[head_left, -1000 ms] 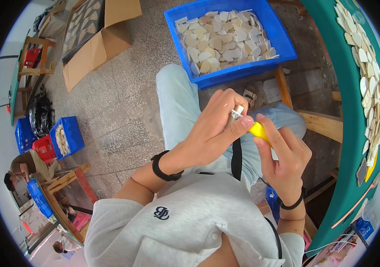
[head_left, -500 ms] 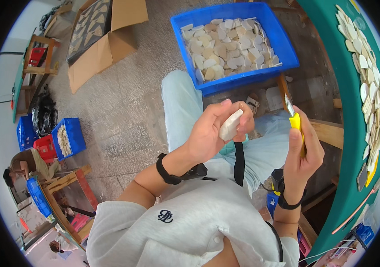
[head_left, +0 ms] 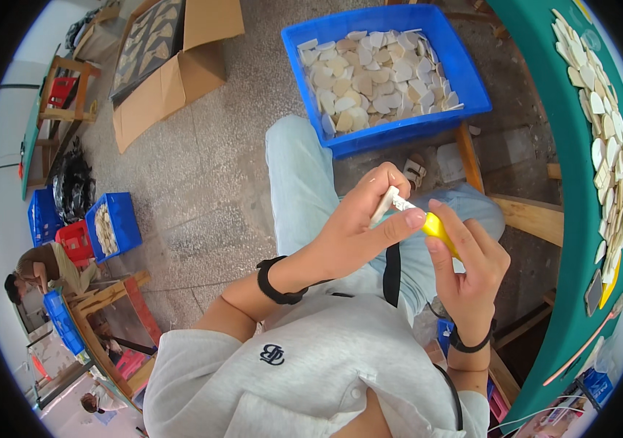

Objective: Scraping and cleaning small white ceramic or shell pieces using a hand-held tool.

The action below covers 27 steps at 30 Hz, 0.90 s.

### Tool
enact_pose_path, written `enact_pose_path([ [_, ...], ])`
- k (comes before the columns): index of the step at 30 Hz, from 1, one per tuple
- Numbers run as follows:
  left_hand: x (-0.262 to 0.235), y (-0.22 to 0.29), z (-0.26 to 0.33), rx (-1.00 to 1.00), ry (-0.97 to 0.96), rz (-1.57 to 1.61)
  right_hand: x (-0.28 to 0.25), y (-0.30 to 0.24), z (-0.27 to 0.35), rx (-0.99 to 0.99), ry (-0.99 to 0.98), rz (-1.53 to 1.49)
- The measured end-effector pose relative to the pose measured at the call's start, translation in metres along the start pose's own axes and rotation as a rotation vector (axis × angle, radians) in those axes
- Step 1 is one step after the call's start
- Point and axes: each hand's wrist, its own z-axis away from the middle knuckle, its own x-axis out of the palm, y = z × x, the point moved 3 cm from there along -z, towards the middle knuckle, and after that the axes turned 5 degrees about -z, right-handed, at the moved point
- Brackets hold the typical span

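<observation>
In front of my lap, my left hand (head_left: pixel 361 232) is closed on a small flat white piece (head_left: pixel 382 206), turned nearly edge-on. My right hand (head_left: pixel 474 269) grips a yellow-handled utility knife (head_left: pixel 437 229). Its pale, whitish blade reaches the near right edge of the piece, and my left thumb lies along the blade. Part of the piece is covered by my left fingers. Beyond my knees, a blue plastic bin (head_left: pixel 399 137) holds many similar rounded white and beige pieces.
At my right runs a green tabletop (head_left: pixel 545 80) with a long heap of white pieces (head_left: pixel 607 150) and a phone (head_left: pixel 593 292). An open cardboard box (head_left: pixel 155 98) stands far left. Nearer are a smaller blue bin (head_left: pixel 123 226) and people at a bench.
My right hand has swung left and brought the knife blade to the white piece. My left hand has turned the piece from face-on to nearly edge-on.
</observation>
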Motion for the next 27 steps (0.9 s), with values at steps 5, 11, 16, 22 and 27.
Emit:
enact_pose_path([
  [5, -0.0009, -0.0013, -0.0019, 0.01, 0.005, -0.104, -0.0003, -0.0009, -0.0012, -0.034, -0.025, 0.073],
  [11, -0.0006, -0.0038, -0.0023, 0.036, 0.019, -0.161, -0.0011, -0.001, -0.002, -0.07, -0.041, 0.11],
  [16, -0.0021, -0.0035, -0.0029, 0.069, 0.049, -0.236, -0.001, -0.0014, -0.0023, -0.067, -0.054, 0.14],
  [22, -0.0032, -0.0057, -0.0024, 0.063, 0.074, -0.236, 0.0015, -0.0014, -0.0035, -0.069, -0.055, 0.141],
  [27, -0.0042, -0.0049, -0.0024, 0.095, 0.103, -0.307, 0.002, -0.0013, -0.0044, -0.079, -0.057, 0.147],
])
